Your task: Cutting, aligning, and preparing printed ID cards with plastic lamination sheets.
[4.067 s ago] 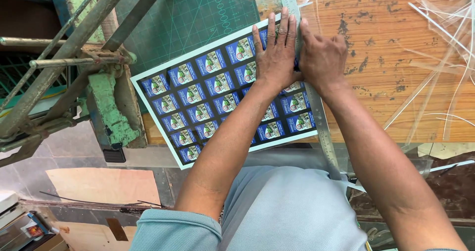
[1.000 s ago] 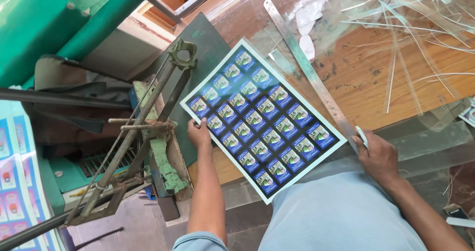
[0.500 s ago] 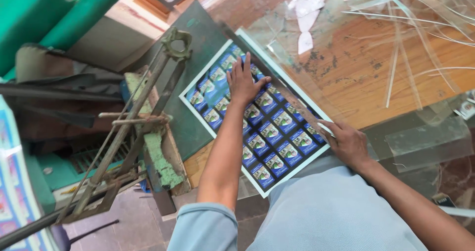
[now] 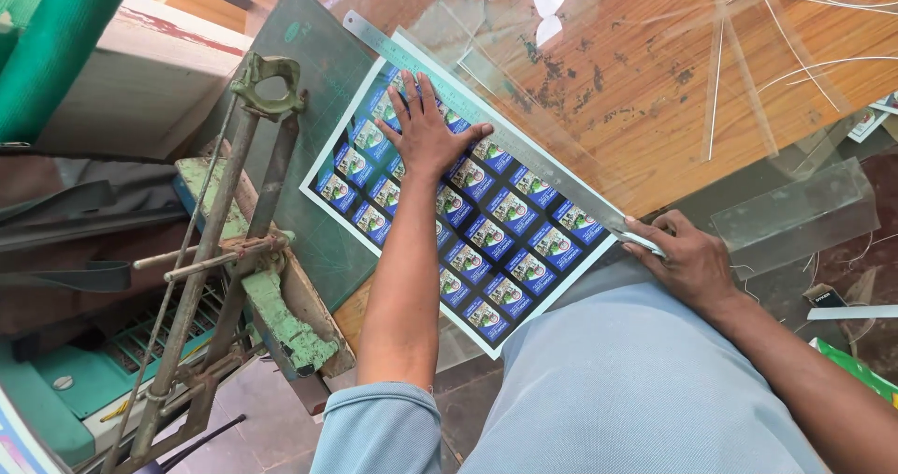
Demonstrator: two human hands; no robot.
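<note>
Printed sheet [image 4: 486, 217] of small blue cards, lying flat on green cutting mat [image 4: 309, 91] at workbench edge. Left hand [image 4: 423, 130]: fingers spread open, pressing sheet down. Right hand [image 4: 687, 261]: fingers curled, pinching near end of steel ruler [image 4: 486, 123] along sheet's far edge. Risk: ruler skews if that pinch slips.
</note>
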